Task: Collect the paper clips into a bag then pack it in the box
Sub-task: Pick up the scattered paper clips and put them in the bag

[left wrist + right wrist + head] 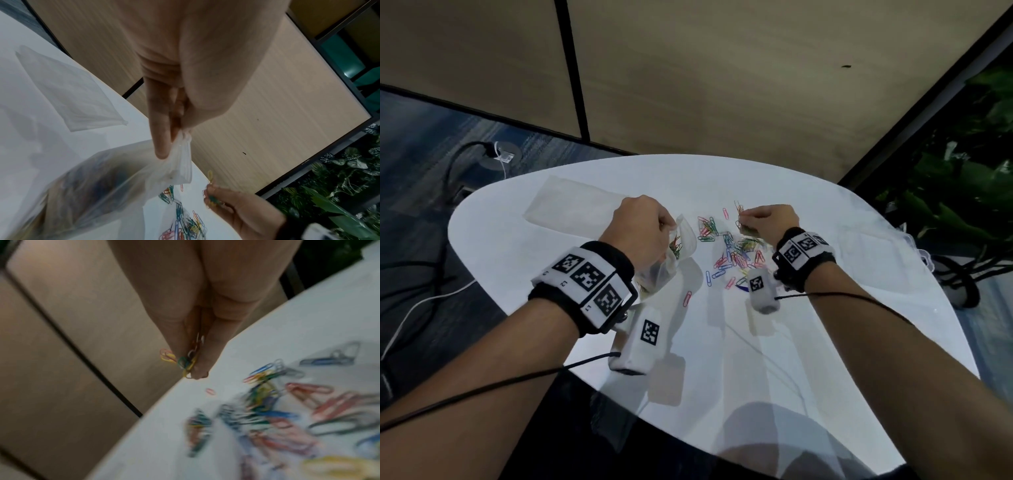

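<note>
Clips (729, 250) lie strewn on the table (825, 325) between the hands; some sit in the bag (678, 246). Left hand (640, 229) pinches the bag's limp rim, holding it open. Right hand (774, 217) pinches a small bunch of clips. Light, slick and prone to tangle, they are probably best pinched in small clusters

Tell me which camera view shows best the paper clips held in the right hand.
The right wrist view: the held clips sit close, pinched by the right hand. The head view shows them small; the left wrist view shows them far and partly hidden by fingers.
</note>
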Tool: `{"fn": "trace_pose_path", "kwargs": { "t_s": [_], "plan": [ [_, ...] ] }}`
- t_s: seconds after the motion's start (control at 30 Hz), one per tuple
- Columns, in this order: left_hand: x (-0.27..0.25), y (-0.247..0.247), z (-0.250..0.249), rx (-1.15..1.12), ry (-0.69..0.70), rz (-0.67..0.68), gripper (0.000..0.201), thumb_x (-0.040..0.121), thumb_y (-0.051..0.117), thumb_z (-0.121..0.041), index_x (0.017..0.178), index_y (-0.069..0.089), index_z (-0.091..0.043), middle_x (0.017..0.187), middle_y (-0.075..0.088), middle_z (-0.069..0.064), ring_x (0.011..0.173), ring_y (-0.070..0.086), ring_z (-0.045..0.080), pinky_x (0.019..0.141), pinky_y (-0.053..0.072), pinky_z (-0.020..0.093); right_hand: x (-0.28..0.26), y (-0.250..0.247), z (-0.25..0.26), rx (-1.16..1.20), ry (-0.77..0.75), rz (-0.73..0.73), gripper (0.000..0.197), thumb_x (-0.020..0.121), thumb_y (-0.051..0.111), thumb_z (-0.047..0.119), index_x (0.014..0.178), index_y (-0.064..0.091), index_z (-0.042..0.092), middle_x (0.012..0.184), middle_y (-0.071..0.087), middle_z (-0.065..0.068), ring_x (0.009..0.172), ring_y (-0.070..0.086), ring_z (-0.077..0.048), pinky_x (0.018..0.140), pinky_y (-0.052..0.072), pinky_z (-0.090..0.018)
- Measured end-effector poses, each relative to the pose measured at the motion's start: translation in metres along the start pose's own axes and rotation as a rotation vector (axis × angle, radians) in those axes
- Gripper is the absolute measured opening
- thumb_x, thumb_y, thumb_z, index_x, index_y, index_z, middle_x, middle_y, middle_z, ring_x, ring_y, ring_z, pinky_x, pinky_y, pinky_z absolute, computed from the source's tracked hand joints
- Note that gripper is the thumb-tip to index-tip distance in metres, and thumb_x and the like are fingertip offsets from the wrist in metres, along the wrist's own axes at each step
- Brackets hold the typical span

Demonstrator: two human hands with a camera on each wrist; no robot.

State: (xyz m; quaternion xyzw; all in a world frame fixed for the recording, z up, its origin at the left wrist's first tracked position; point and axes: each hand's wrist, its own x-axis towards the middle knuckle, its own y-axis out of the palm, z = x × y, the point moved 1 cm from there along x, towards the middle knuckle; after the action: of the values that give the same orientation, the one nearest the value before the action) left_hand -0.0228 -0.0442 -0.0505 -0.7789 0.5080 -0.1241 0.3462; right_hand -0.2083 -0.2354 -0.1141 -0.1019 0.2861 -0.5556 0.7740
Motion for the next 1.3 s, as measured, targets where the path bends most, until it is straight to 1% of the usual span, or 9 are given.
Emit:
{"fn": "trace_pose_path", "kwargs": {
  "t_s": [0.13, 0.27, 0.5, 0.63, 0.8, 0.9, 1.0, 1.1, 1.3],
  "plan": [
    [-0.003, 0.0, -0.002, -0.018, -0.033, 0.008, 0.021, 0.094, 0.055, -0.002, 0.096, 0.076, -0.007, 0.092, 0.074, 0.011, 0.069, 0.075, 0.028, 0.076, 0.063, 0.04, -0.051, 0.007, 0.029, 0.598, 0.041, 0.329, 0.019, 0.084, 0.071, 0.001, 0.101, 0.069, -0.008, 0.091, 0.073, -0.017, 0.085, 0.07, -0.024, 0.088, 0.058, -0.031],
    [-0.004, 0.0, -0.004, -0.031, -0.038, 0.003, 0.021, 0.094, 0.056, -0.002, 0.093, 0.076, -0.006, 0.083, 0.075, 0.012, 0.061, 0.074, 0.026, 0.074, 0.064, 0.039, -0.092, 0.041, 0.048, 0.658, 0.05, 0.486, 0.015, 0.088, 0.067, 0.001, 0.1, 0.069, -0.006, 0.094, 0.072, -0.015, 0.088, 0.069, -0.021, 0.092, 0.056, -0.031],
    [-0.003, -0.002, -0.004, -0.014, -0.04, -0.012, 0.02, 0.091, 0.059, -0.004, 0.092, 0.078, -0.009, 0.088, 0.075, 0.012, 0.077, 0.073, 0.03, 0.08, 0.062, 0.04, -0.116, 0.084, 0.049, -0.276, -0.433, 0.106, 0.013, 0.086, 0.067, 0.013, 0.088, 0.079, 0.013, 0.083, 0.076, -0.002, 0.075, 0.069, -0.014, 0.075, 0.054, -0.021],
    [-0.003, -0.001, -0.003, -0.029, -0.035, -0.005, 0.021, 0.092, 0.057, -0.001, 0.096, 0.078, -0.007, 0.087, 0.075, 0.013, 0.073, 0.074, 0.029, 0.078, 0.063, 0.04, -0.115, 0.087, 0.063, -0.659, -0.522, 0.16, 0.025, 0.094, 0.053, 0.014, 0.095, 0.077, 0.009, 0.085, 0.073, -0.012, 0.082, 0.064, -0.026, 0.075, 0.051, -0.032],
    [0.0, -0.007, 0.003, -0.069, -0.045, -0.026, 0.02, 0.092, 0.058, -0.002, 0.098, 0.077, -0.007, 0.093, 0.075, 0.012, 0.08, 0.074, 0.031, 0.083, 0.061, 0.04, -0.107, 0.065, 0.073, -0.508, -0.545, 0.183, 0.024, 0.089, 0.056, 0.01, 0.099, 0.078, 0.014, 0.094, 0.076, -0.002, 0.084, 0.07, -0.013, 0.082, 0.052, -0.019],
    [-0.002, -0.014, 0.011, -0.053, -0.033, -0.03, 0.019, 0.093, 0.059, -0.004, 0.098, 0.077, -0.007, 0.098, 0.075, 0.012, 0.083, 0.074, 0.032, 0.085, 0.061, 0.041, -0.078, 0.045, 0.06, -0.143, -0.408, 0.139, 0.019, 0.087, 0.06, 0.006, 0.094, 0.078, 0.009, 0.085, 0.076, -0.005, 0.075, 0.074, -0.014, 0.077, 0.061, -0.028],
    [-0.004, -0.02, 0.017, -0.044, -0.031, -0.04, 0.02, 0.093, 0.058, -0.003, 0.101, 0.077, -0.006, 0.103, 0.073, 0.012, 0.084, 0.073, 0.031, 0.085, 0.061, 0.041, -0.022, 0.04, 0.03, -0.374, -0.294, 0.065, 0.026, 0.093, 0.055, 0.016, 0.112, 0.073, 0.015, 0.113, 0.073, -0.007, 0.102, 0.07, -0.021, 0.098, 0.052, -0.033],
    [-0.005, -0.022, 0.019, -0.018, -0.023, -0.043, 0.022, 0.093, 0.057, -0.004, 0.101, 0.077, -0.007, 0.102, 0.073, 0.011, 0.083, 0.073, 0.029, 0.084, 0.061, 0.039, 0.02, 0.049, 0.003, -0.763, -0.251, 0.144, 0.044, 0.102, 0.041, 0.027, 0.144, 0.045, 0.014, 0.151, 0.042, -0.01, 0.138, 0.042, -0.027, 0.114, 0.031, -0.033],
    [0.0, -0.019, 0.014, -0.013, -0.015, -0.028, 0.021, 0.093, 0.057, -0.004, 0.101, 0.077, -0.008, 0.101, 0.073, 0.011, 0.081, 0.073, 0.029, 0.083, 0.061, 0.04, 0.02, 0.079, -0.021, -1.14, -0.551, 0.418, 0.06, 0.099, 0.044, 0.029, 0.154, 0.023, 0.016, 0.163, 0.012, -0.008, 0.149, 0.012, -0.029, 0.12, 0.022, -0.043]
  ]
}}
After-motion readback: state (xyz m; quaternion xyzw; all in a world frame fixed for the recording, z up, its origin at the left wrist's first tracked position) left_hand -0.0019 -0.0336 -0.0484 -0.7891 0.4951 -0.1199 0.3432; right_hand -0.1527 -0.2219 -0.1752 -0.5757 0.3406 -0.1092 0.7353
